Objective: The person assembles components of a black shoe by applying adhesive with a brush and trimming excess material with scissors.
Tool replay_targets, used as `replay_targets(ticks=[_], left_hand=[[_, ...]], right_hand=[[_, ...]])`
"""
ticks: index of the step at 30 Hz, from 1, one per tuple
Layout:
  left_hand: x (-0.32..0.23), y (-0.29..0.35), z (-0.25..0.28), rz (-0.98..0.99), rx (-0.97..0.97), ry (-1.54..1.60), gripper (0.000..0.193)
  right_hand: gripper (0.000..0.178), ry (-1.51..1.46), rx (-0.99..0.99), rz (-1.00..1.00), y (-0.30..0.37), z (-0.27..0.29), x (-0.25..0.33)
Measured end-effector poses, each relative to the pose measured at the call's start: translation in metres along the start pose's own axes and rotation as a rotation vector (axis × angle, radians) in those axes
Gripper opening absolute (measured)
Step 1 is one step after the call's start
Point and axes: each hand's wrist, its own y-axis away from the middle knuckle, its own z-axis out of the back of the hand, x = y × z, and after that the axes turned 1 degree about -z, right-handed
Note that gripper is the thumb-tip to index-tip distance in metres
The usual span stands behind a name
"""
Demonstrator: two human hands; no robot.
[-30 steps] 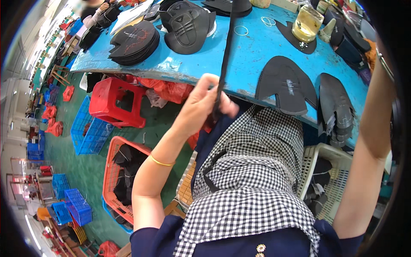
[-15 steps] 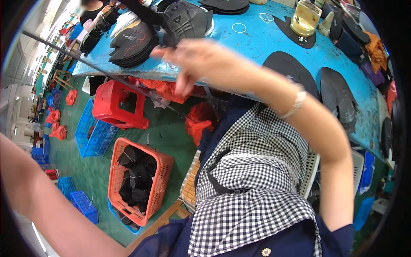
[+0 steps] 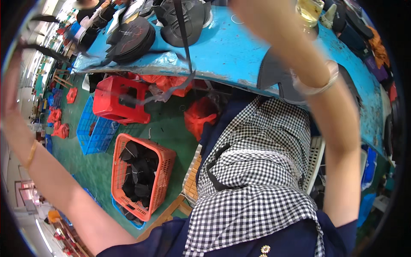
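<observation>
Raised at the left rim, my left hand (image 3: 13,79) is smeared by motion, and black straps (image 3: 47,52) stretch out from it, apparently held in it. One blurred strap (image 3: 183,36) hangs from the top edge in front of the table and curls below its edge. My right arm (image 3: 295,47) reaches up across the table; the hand itself lies beyond the top edge. Left of the right arm are a pile of black shoe pieces (image 3: 133,39) and a larger black moulded shoe piece (image 3: 182,25).
The blue table (image 3: 222,47) carries a jar of yellowish liquid (image 3: 309,12) and black flat pieces (image 3: 272,70) under my right arm. On the green floor stand a red stool (image 3: 112,97), a blue crate (image 3: 96,132) and an orange basket (image 3: 169,171) of black pieces. A person's hand (image 3: 104,5) shows far left.
My right arm has swung up and forward, taking its hand out of view. My left arm has risen at the left rim. The black straps are now spread across the upper left.
</observation>
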Motion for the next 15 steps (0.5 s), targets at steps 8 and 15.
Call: replay_targets(ticks=[8, 15], left_hand=[[0.027, 0.161, -0.215, 0.121, 0.676, 0.611, 0.027], [0.001, 0.293, -0.342, 0.491, 1.105, 0.844, 0.009]], right_hand=[[0.021, -0.240, 0.217, -0.219, 0.240, 0.281, -0.028], [0.020, -0.480, 0.410, -0.398, 0.277, 0.334, -0.017]])
